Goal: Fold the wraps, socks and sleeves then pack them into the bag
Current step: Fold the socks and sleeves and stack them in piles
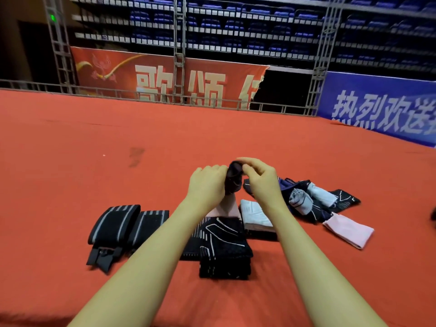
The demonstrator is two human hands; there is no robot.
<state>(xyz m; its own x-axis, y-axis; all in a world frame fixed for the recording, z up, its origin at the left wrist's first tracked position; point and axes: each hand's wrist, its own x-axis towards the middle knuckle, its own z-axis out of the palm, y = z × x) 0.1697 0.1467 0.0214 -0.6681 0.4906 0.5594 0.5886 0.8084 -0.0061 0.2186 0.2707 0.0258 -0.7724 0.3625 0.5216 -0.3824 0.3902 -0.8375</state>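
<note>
Both hands hold a dark rolled sock [234,178] up above the red carpet. My left hand [207,185] grips its left side and my right hand [262,180] pinches its top edge. Below them lie folded items: two black wraps with grey stripes [122,223], a stack of black patterned sleeves [224,246], a pale pink piece [227,208] and a white folded sock [256,215]. To the right sits an unfolded heap with a grey striped rolled sock [300,200], a black patterned sleeve [344,197] and a pink folded sleeve [349,230]. No bag is in view.
The red carpet [118,142] stretches wide to the left and ahead. A metal railing [141,95] and banners bound its far edge. A dark object [433,215] pokes in at the right border.
</note>
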